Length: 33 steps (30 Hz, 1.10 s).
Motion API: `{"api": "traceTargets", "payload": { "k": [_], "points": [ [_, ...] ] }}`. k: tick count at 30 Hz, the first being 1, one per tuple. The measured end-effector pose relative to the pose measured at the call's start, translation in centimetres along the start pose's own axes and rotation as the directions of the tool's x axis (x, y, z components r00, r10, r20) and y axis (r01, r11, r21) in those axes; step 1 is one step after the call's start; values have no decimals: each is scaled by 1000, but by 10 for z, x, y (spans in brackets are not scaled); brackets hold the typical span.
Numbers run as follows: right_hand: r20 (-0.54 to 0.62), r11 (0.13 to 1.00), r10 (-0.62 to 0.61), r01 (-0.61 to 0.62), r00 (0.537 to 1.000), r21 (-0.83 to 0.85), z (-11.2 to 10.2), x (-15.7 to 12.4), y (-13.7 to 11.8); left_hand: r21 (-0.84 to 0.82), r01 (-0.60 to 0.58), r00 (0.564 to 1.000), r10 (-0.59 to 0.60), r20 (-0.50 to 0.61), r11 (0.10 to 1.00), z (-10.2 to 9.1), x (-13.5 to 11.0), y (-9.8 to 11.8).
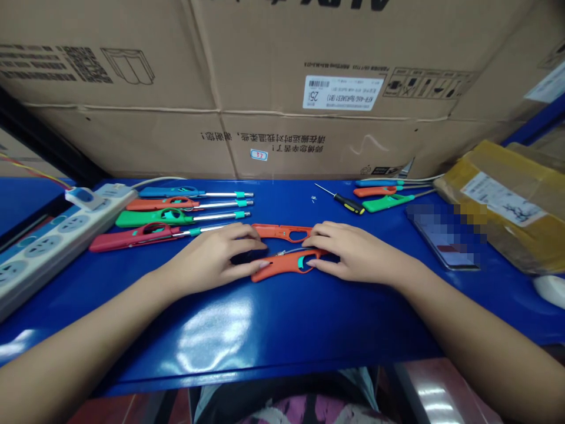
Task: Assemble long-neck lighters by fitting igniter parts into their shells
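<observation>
Two orange casing halves of a long-necked lighter lie apart on the blue table in the middle. The far half (279, 231) shows its inner side, and the near half (279, 265) has a teal trigger (301, 262) in its loop. My left hand (223, 254) curls at their left ends, fingers on the far half and thumb on the near one. At the right ends, my right hand (346, 250) grips both halves in the same way. A small metal or wire part (281, 253) shows at the near half's upper edge.
Several complete lighters (154, 218) lie in a row at left, beside a power strip (62, 235). A screwdriver (344, 201), more lighters (386, 200), a phone (441, 241) and a taped box (507, 206) are at right. A large carton (265, 88) stands behind.
</observation>
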State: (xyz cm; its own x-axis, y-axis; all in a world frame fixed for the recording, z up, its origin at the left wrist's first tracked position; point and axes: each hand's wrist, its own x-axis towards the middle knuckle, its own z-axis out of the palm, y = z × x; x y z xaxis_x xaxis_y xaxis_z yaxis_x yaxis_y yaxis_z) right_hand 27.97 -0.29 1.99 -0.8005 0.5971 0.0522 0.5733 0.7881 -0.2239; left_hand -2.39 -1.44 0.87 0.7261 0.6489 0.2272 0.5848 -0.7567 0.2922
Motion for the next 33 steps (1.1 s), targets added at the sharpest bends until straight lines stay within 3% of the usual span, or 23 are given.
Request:
{"api": "traceTargets", "payload": {
  "k": [7,17,23,29,33],
  "points": [
    [-108,999,-26,31,994,45,8,5,-8,-33,-62,998,63,7,997,9,0,5],
    [-129,972,102,-72,986,223,23,11,-10,-24,-86,995,84,-58,996,12,-1,6],
    [-144,940,203,-151,969,307,27,10,-8,-85,-202,978,196,-68,976,13,-2,8],
    [-60,972,60,-45,996,231,12,2,-5,-5,-298,953,297,-57,955,12,-2,11],
    [-13,960,-47,48,999,276,-6,-4,-10,12,-345,938,345,-25,939,6,-2,14]
  ]
}}
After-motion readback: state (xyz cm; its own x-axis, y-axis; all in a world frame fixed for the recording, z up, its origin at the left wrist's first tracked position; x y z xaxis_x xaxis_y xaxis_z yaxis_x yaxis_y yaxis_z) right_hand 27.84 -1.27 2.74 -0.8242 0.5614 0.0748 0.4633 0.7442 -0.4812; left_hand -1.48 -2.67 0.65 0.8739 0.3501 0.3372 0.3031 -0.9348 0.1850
